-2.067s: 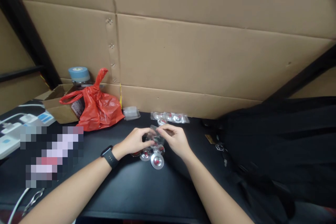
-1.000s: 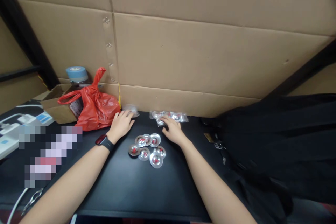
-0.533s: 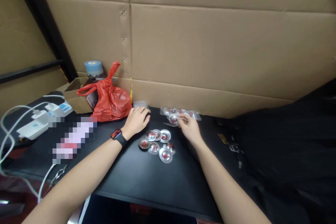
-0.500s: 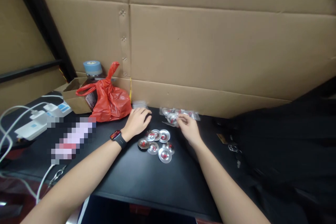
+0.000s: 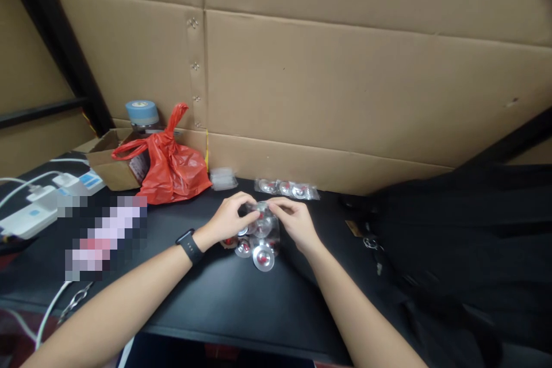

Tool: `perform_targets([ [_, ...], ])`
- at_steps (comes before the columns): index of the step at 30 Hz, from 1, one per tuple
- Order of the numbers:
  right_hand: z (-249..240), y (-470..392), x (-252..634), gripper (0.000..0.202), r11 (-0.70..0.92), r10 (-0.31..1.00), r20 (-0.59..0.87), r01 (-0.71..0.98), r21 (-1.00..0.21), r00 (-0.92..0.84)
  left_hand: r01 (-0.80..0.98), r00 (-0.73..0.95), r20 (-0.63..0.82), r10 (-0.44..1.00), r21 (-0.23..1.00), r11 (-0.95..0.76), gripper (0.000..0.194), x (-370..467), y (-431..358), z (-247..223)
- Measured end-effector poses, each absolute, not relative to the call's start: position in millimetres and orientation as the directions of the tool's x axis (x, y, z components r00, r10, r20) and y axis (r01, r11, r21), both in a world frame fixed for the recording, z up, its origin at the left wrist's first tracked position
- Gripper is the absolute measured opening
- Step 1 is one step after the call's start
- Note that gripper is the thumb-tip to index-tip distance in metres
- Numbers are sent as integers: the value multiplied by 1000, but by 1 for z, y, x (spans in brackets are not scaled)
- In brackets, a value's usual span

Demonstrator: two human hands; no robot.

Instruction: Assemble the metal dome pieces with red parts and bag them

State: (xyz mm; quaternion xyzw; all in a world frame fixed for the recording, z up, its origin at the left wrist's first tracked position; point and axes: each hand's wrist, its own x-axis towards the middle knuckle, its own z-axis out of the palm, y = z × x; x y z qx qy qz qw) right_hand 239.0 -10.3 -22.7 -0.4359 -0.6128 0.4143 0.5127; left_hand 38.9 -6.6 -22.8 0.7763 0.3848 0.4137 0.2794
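Note:
Between my two hands is a clear plastic bag [image 5: 261,224] with shiny round discs with red centres inside. My left hand [image 5: 233,217], with a black watch on its wrist, pinches the bag's upper left side. My right hand [image 5: 295,223] pinches its upper right corner. Below the bag, loose silver discs with red middles [image 5: 263,257] lie on the black tabletop [image 5: 224,299], partly covered by the bag and my left hand. More bagged discs [image 5: 287,188] lie in a row by the cardboard wall.
A stack of clear bags [image 5: 223,178] lies beside a knotted red plastic bag [image 5: 175,175]. Further left are a cardboard box [image 5: 112,169], a blue-lidded jar [image 5: 142,112] and a white power strip [image 5: 30,213]. Black fabric [image 5: 466,230] and keys [image 5: 374,244] are at the right.
My right hand has brought a bag of discs from the back row towards me, over the loose discs. My left hand has moved from near the clear bags and taken hold of it.

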Motion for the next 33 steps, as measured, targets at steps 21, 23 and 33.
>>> perform_targets([
  [21,-8,-49,210,29,771,624,283,514,-375,-728,447,144,467,872,756,-478,22,21,18,-39],
  [23,-10,-51,204,12,764,640,335,528,-371,-691,429,92,465,881,779,-456,20,14,24,-39],
  [33,-16,-23,231,19,233,972,235,96,-968,18,327,319,383,867,814,-480,21,17,13,-28],
])
